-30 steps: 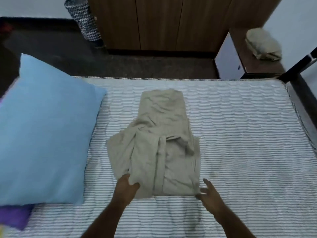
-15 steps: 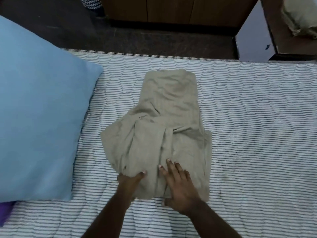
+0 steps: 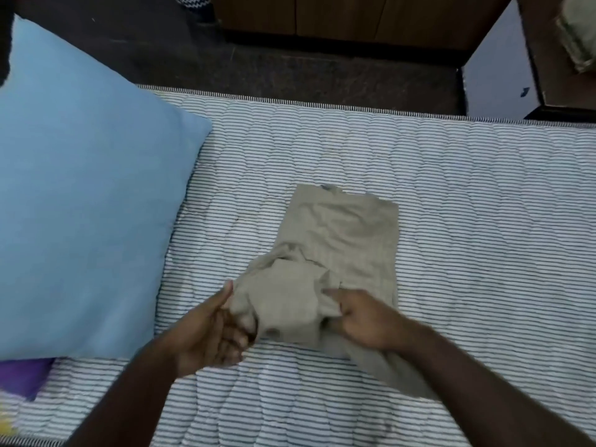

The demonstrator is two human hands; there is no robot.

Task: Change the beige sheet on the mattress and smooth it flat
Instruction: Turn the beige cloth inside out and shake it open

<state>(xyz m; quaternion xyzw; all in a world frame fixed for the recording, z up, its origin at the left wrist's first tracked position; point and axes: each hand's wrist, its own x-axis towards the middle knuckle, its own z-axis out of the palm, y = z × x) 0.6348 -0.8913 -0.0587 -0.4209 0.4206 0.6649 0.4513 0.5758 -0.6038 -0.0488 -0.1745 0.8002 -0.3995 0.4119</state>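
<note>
A folded beige sheet [image 3: 342, 240] lies in the middle of the bare striped mattress [image 3: 467, 221]. Its near end is bunched up and lifted off the mattress. My left hand [image 3: 213, 333] holds the bunched fold from the left, palm up, with its fingers curled under the cloth. My right hand [image 3: 361, 317] grips the same fold from the right, its thumb on top. A flap of the sheet trails under my right forearm toward the mattress's near edge.
A large light-blue pillow [image 3: 80, 221] covers the left end of the mattress, with a purple cloth [image 3: 22, 375] under its near corner. Beyond the far edge are dark floor, a wooden wardrobe [image 3: 338, 17], and a side table [image 3: 554, 59] holding a beige bundle [image 3: 577, 40].
Both hands went from pressing flat on the near edge of the folded sheet to gripping it. The near end is now bunched and raised, and the sheet has been drawn toward me.
</note>
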